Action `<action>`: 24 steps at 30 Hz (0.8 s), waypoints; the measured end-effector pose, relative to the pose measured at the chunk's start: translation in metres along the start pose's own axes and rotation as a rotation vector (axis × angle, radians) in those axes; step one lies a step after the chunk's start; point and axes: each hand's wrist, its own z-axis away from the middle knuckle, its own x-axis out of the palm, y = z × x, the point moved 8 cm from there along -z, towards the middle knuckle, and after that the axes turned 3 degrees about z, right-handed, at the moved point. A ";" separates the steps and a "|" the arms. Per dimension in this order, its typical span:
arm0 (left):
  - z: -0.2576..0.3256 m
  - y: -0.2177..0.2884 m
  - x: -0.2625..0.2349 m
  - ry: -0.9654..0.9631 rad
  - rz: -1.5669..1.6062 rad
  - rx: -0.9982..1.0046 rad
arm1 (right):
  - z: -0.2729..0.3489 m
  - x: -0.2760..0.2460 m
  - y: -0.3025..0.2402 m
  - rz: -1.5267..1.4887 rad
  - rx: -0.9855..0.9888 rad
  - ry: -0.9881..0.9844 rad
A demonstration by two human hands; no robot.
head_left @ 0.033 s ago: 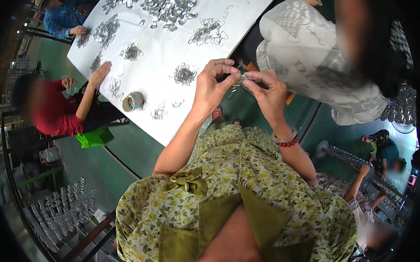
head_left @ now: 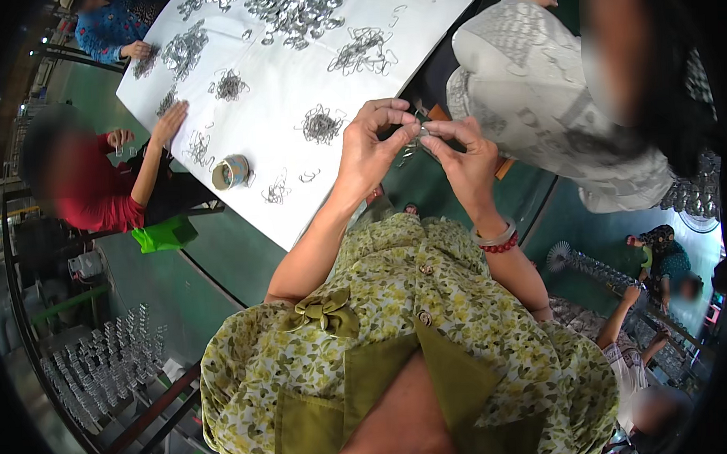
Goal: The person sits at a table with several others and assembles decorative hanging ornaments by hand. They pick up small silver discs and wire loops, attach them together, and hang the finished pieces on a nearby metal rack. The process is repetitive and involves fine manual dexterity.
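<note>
My left hand [head_left: 375,139] and right hand [head_left: 464,148] pinch a metal piece [head_left: 422,130] between their fingertips, before me. It looks light, stiff, perhaps slippery, best held by its edges. Beyond, wire hooks [head_left: 321,125] lie heaped on the bench [head_left: 272,146].

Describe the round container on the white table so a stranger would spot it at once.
Find the large white table. Near its lower left edge, between two sparse heaps of metal pieces, sits the round container. Unlike the heaps, it is a single cylinder with a coloured side.
</note>
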 end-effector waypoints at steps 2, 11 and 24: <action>0.002 -0.002 0.000 0.030 0.072 0.082 | -0.005 0.005 -0.007 0.031 -0.075 -0.004; 0.009 0.013 -0.023 -0.094 -0.249 0.580 | -0.059 0.044 0.034 -0.215 0.232 -0.112; 0.041 -0.086 -0.012 -0.366 -0.117 0.383 | -0.245 0.331 0.170 0.707 -0.336 -0.532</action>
